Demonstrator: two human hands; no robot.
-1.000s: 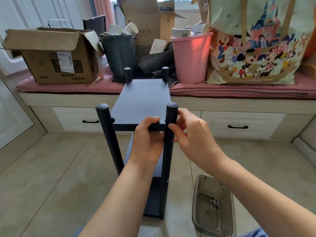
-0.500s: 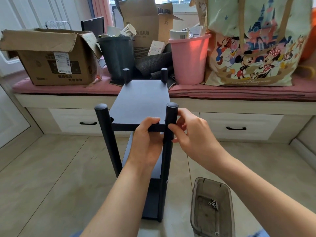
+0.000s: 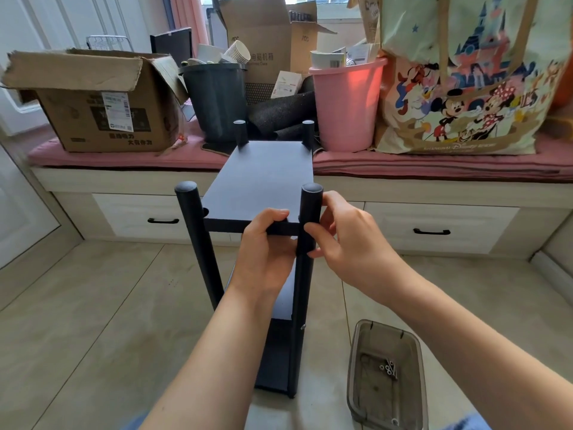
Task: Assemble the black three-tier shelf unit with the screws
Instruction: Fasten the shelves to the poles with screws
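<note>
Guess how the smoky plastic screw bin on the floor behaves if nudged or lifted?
The bin looks thin-walled and nearly empty, holding only a few screws, so it's probably light and would likely slide easily on the smooth tile floor. Loose screws would probably rattle or shift if it's tilted.

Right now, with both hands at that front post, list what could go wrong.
1. The left hand grips only the top shelf edge; if it slips, the board may shift off the near right post joint.
2. The right hand pinches at the post; whether it holds a screw is hidden, and one could drop to the floor.
3. The screw tray sits near the arm and could get knocked.
</note>
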